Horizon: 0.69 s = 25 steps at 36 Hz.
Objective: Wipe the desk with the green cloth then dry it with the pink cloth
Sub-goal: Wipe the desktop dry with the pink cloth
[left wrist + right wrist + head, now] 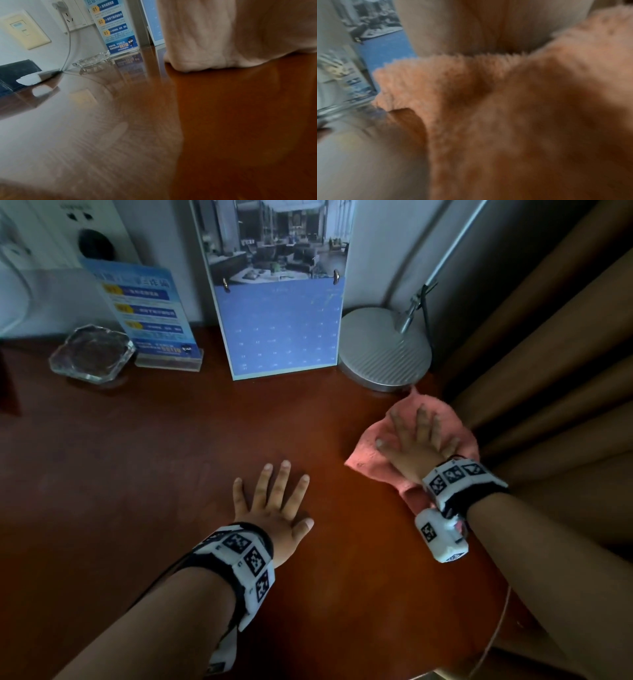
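The pink cloth (368, 453) lies spread on the red-brown desk (171, 440) near its right edge, just in front of the lamp base. My right hand (416, 436) presses flat on it with fingers straight and spread. The right wrist view is blurred and filled by the fluffy pink cloth (505, 108). My left hand (274, 498) rests flat on the bare desk at the middle, fingers spread, holding nothing; its palm (231, 27) shows large in the left wrist view above the glossy desk (223, 121). No green cloth is in view.
Along the back wall stand a glass ashtray (90, 354), a blue leaflet in a clear stand (150, 309), a blue calendar (281, 320) and a round grey lamp base (383, 347). Brown curtains (548, 371) hang at the right. A white object (30, 79) lies far left.
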Available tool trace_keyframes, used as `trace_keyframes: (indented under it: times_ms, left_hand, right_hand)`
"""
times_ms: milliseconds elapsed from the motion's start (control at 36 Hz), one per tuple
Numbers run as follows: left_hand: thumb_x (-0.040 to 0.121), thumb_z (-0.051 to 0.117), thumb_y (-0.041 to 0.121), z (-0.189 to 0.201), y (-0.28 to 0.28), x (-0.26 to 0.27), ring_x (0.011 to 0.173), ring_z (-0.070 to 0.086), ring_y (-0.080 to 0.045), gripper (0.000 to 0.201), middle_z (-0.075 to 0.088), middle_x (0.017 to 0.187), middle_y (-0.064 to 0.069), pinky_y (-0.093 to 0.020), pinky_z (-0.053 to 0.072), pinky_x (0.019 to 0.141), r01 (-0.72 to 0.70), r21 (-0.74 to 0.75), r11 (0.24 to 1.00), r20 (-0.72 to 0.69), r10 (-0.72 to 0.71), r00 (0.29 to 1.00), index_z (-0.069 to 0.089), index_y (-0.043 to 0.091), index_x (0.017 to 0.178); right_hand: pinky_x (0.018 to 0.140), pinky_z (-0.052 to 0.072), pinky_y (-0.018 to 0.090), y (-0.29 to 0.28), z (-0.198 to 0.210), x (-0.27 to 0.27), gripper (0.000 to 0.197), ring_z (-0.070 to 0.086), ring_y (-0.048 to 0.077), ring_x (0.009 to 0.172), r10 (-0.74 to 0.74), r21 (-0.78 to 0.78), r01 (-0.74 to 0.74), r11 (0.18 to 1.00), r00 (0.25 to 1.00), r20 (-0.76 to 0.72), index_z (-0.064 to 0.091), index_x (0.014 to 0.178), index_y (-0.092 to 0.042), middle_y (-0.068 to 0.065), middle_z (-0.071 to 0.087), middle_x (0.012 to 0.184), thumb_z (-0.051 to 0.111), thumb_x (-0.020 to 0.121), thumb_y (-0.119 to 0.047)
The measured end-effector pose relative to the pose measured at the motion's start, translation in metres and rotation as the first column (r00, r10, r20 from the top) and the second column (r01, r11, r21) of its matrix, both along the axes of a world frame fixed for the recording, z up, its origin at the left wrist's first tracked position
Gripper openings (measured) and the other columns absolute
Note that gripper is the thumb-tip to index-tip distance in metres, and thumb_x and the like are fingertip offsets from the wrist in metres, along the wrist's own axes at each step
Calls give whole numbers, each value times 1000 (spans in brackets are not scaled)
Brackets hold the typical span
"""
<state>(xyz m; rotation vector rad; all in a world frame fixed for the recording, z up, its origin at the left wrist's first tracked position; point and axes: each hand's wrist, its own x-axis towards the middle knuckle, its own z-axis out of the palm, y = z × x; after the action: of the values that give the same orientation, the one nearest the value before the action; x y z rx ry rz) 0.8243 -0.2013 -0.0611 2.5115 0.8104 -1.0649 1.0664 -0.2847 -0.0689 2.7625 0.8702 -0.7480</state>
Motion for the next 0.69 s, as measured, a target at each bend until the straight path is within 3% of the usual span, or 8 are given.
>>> trace_keyframes:
  times_ms: [194, 306, 417, 583, 694]
  left_hand:
    - [95, 4, 58, 0, -1, 1, 134, -39, -23, 60, -55, 129, 2, -60, -15, 107, -11, 26, 1000, -4, 12, 1000, -43, 35, 123]
    - [95, 5, 58, -2, -2, 0, 135, -38, -22, 62, -51, 138, 3, -60, -14, 108, -22, 29, 999, 10, 22, 1000, -39, 36, 132]
    - [95, 5, 58, -3, -2, 0, 136, -36, -22, 63, -46, 143, 2, -60, -13, 109, -33, 44, 998, 35, 32, 999, -36, 36, 137]
    - [96, 0, 54, 0, -9, -4, 138, -32, -25, 56, -43, 146, -2, -61, -8, 111, -27, 125, 992, 81, 17, 997, -42, 32, 126]
    - [96, 0, 52, -2, -16, -6, 140, -28, -26, 59, -39, 149, -4, -65, -7, 109, -27, 204, 979, 114, 4, 993, -37, 29, 137]
  right_hand:
    - [107, -15, 65, -20, -2, -55, 79, -40, 30, 134, 278, -31, -279, 960, 960, -43, -23, 140, -51, 0, -45, 146, 26, 84, -76]
    - [106, -17, 65, -48, -3, -69, 81, -44, 24, 132, 359, -59, -361, 931, 932, -41, -24, 139, -52, -4, -47, 144, 29, 83, -76]
    - [107, -16, 64, -75, -5, -69, 82, -43, 21, 133, 296, -54, -297, 953, 955, -25, -25, 138, -54, -8, -48, 144, 29, 82, -78]
    - [108, -15, 60, -109, -2, -67, 78, -36, 19, 138, 53, 12, -53, 999, 998, -38, -25, 137, -55, -11, -43, 146, 29, 84, -76]
    - [110, -11, 60, -140, -9, -66, 63, -28, 20, 141, -130, 84, 133, 988, 991, -35, -30, 125, -63, -9, -35, 152, 23, 91, -67]
